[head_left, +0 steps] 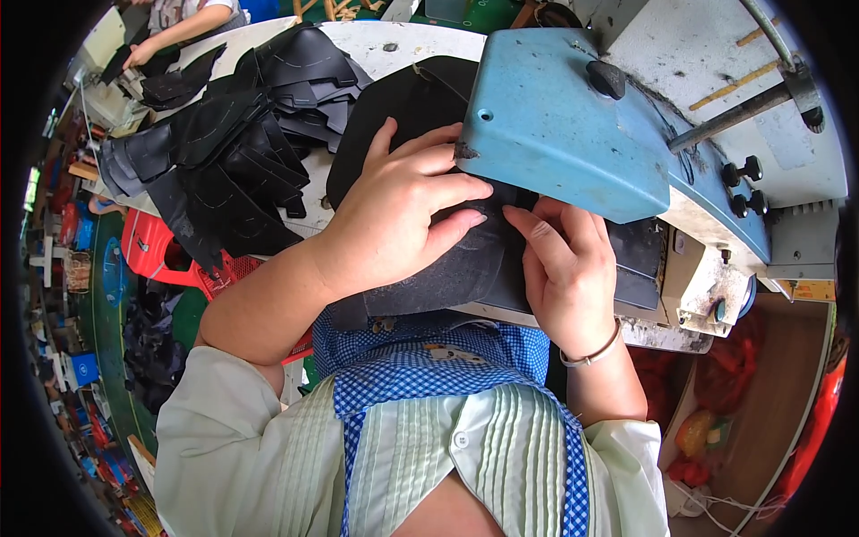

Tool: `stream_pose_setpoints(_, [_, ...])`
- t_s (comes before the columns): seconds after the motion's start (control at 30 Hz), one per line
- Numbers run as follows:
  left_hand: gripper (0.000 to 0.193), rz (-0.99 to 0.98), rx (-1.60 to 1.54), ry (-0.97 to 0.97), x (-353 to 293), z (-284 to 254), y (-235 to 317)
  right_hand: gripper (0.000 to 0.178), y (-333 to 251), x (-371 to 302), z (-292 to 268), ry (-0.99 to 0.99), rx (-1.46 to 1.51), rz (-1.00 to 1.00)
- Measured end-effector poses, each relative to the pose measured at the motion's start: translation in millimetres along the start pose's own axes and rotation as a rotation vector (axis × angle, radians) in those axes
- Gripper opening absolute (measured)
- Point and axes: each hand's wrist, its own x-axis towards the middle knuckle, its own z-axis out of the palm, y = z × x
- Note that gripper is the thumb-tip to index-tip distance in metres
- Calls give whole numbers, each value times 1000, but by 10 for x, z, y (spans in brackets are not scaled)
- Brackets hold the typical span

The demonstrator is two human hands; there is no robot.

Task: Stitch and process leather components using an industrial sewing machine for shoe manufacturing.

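A broad black leather-like piece (447, 273) lies under the front of a blue-covered machine (555, 116). My left hand (403, 210) rests on it, fingers spread and bent, with index finger and thumb pointing toward the machine. Close by on the right, my right hand (568, 264) is closed in a pinch at the piece's edge below the blue cover. Its fingertips are partly hidden, as is the machine's working point. A bracelet (591, 356) circles my right wrist.
Stacked black cut pieces (215, 161) cover the white table (398, 40) at left. Below them stands a red plastic stool (161, 246). Another person's hand (140, 54) works at the far left. A metal rod (729, 121) crosses the machine's right side, above black knobs (750, 170).
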Motion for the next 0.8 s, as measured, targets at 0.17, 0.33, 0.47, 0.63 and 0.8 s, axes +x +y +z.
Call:
stream_pose_setpoints(0.17, [12,-89,-154,-32,-26,37,-1,27,4,-3,3,17,11,-9])
stream_pose_setpoints(0.33, [8,-57,-147,-18,-12,43,4,25,-2,-1,16,29,6,-8])
stream_pose_setpoints(0.47, [8,-14,-88,1,-11,77,5,27,-3,0,12,38,-3,-2])
stream_pose_setpoints(0.63, [21,51,-77,-2,27,87,-18,33,-19,-5,-11,11,-22,-9])
stream_pose_setpoints(0.8, [31,63,-38,-11,23,106,-85,35,-21,6,3,-1,-29,-13])
